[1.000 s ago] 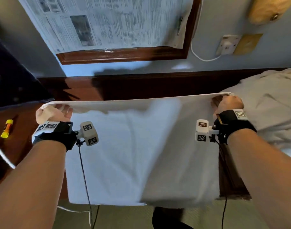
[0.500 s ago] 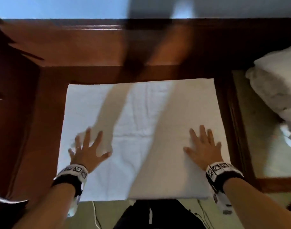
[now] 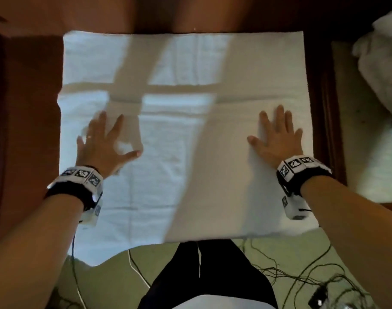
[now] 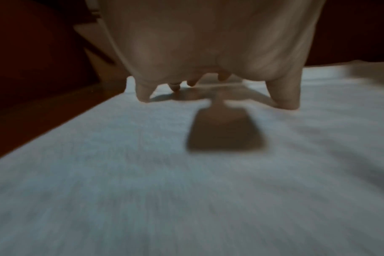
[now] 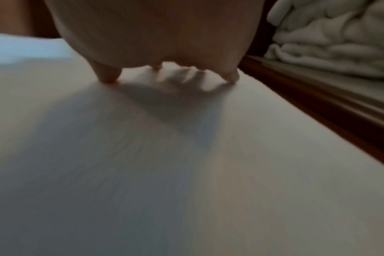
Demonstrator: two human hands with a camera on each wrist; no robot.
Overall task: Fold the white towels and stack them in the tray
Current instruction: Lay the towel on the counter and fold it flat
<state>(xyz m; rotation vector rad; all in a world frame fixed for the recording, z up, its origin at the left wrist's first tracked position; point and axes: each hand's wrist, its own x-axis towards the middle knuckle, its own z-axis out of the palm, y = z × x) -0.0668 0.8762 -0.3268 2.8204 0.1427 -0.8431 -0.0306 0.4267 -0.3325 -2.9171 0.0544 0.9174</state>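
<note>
Since a second ago the towel [image 3: 186, 134] has come down from being held up by its top corners and now lies spread on the wooden table [image 3: 28, 121], with both hands moved onto it.

Head view: the left hand [image 3: 101, 141] and right hand [image 3: 277, 141] lie flat on the towel with fingers spread wide, gripping nothing. The towel's near edge hangs over the table's front. A crosswise ridge runs just beyond the fingertips, so I judge the step in hand to be smoothing the cloth before a fold. The next move likely calls for pinching two corners or an edge and carrying it across to meet the opposite side, keeping the edges lined up. A heap of unfolded towels [image 3: 382, 63] sits to the right, cut off by the frame. No tray can be made out for certain; the pale recessed surface under that heap may be it, but I cannot tell. Strong shadow bands cross the cloth and make its layers hard to count.

Left wrist view: the palm fills the top, and fingers [image 4: 143, 93] reach down to the towel, splayed. Motion blur smears the weave.

Right wrist view: fingers [image 5: 107, 74] press the towel, with the table edge and the heap beyond at right. Whether the towel is single or already doubled stays unclear.
</note>
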